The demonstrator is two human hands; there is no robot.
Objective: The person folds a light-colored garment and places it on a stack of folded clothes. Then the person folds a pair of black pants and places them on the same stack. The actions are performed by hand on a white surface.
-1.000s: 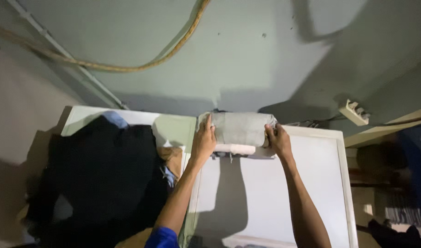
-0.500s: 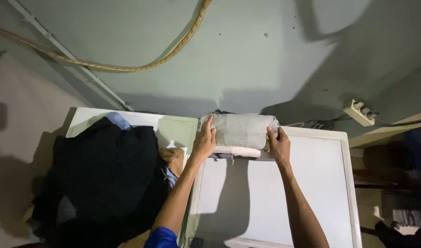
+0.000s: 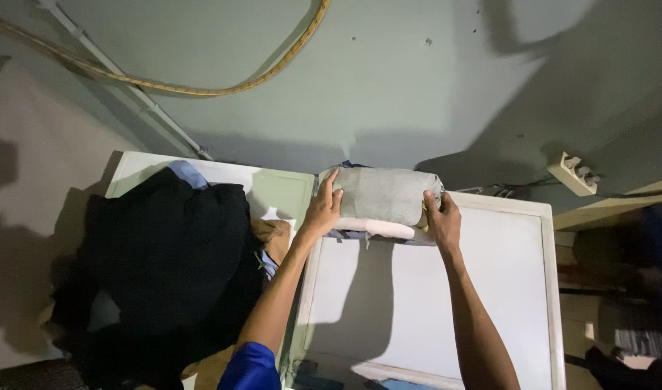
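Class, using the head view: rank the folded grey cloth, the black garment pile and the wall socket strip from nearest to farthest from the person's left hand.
1. Folded grey cloth: touched by the left hand.
2. Black garment pile: to its left.
3. Wall socket strip: far right, on the wall.

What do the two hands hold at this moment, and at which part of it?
Both hands grip a folded grey cloth bundle by its ends: the left hand at its left end, the right hand at its right end.

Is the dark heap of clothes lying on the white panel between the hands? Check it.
No. The dark heap of clothes lies left of the left hand; only the folded grey stack sits between it and the right hand.
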